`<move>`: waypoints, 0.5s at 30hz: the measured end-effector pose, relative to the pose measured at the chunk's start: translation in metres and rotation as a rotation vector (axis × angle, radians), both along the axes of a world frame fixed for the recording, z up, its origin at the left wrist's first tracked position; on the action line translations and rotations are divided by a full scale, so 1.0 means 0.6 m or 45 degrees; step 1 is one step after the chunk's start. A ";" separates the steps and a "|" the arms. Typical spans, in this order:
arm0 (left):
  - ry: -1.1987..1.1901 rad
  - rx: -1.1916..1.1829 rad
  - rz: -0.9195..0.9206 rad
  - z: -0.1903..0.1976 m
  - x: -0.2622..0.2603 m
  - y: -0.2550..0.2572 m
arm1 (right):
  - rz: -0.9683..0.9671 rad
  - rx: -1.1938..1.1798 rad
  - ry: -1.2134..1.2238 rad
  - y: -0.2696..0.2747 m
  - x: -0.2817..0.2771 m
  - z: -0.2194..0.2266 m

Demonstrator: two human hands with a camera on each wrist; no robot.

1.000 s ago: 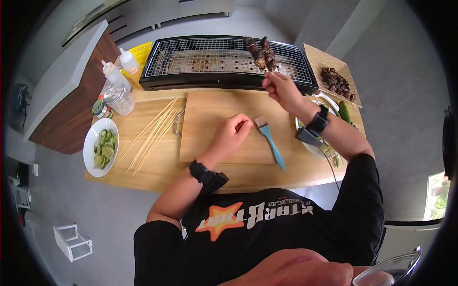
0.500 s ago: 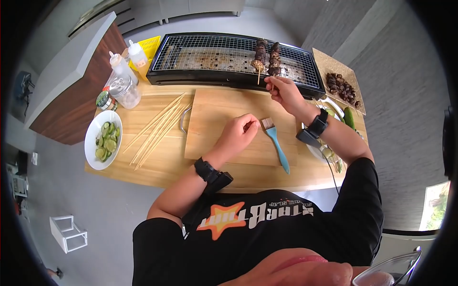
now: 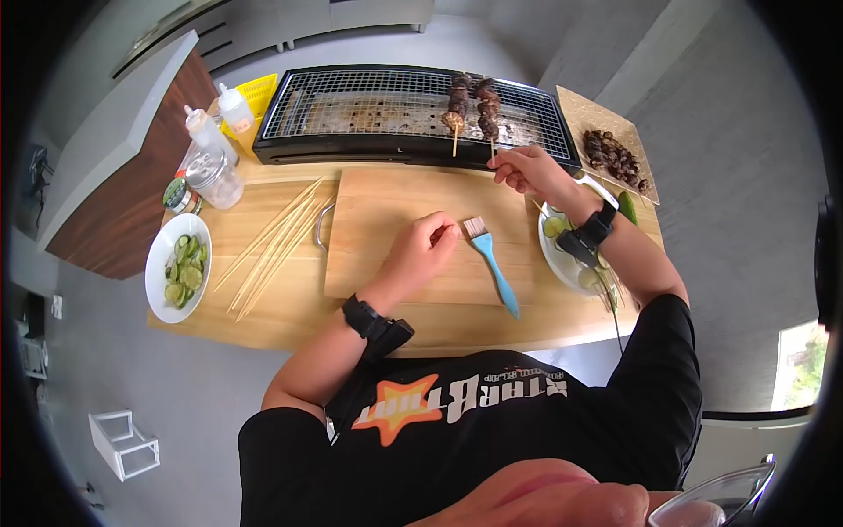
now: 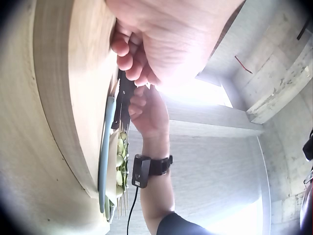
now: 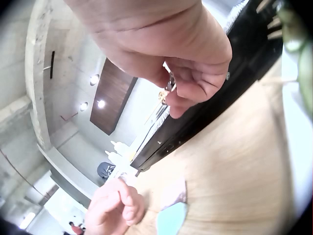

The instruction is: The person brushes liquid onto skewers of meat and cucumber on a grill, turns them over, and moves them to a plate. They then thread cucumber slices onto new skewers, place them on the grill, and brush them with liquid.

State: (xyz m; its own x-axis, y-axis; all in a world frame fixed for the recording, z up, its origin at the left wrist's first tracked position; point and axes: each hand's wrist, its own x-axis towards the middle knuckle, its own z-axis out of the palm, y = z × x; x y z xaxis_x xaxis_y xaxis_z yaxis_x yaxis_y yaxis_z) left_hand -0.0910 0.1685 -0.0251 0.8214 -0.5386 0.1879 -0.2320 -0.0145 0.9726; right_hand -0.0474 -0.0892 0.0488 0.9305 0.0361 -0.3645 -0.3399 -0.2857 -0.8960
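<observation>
Two skewers of dark browned meat lie side by side on the wire grate of a black grill point(image 3: 351, 155). My right hand point(image 3: 531, 169) is at the grill's front edge, thumb and fingertip pinching the stick end of the right meat skewer point(image 3: 487, 110). The left meat skewer point(image 3: 457, 98) has its bare stick pointing toward me over the front rim. My left hand point(image 3: 420, 250) hangs over the wooden cutting board point(image 3: 378, 198) with loosely curled fingers, holding nothing. Just right of it, a blue basting brush point(image 3: 493, 268) lies on the board.
Left of the board are bare bamboo skewers point(image 3: 277, 250), a white bowl point(image 3: 156, 281) of cucumber slices, a jar point(image 3: 215, 180) and squeeze bottles point(image 3: 235, 110). At right stand a plate point(image 3: 555, 256) of skewered vegetables and a tray point(image 3: 571, 110) with more meat skewers point(image 3: 613, 160).
My right hand has lowered two raised meat skewers onto the grate and let go of the left one. The left hand has barely moved.
</observation>
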 end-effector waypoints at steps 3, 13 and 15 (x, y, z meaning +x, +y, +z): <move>-0.006 -0.019 0.011 -0.002 -0.001 -0.001 | 0.059 -0.457 -0.150 -0.052 -0.027 0.036; 0.042 0.049 -0.002 0.001 -0.002 -0.003 | -0.222 -1.685 -0.069 -0.333 -0.086 0.015; 0.040 0.048 0.006 0.001 -0.001 -0.003 | -0.203 -1.643 -0.029 -0.339 -0.088 0.002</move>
State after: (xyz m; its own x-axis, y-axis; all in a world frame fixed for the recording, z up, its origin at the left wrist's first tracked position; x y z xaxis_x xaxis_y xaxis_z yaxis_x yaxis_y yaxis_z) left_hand -0.0919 0.1665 -0.0246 0.8289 -0.5412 0.1416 -0.2014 -0.0526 0.9781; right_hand -0.1001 -0.2924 0.0499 0.8986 -0.4372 -0.0374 -0.4379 -0.8989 -0.0128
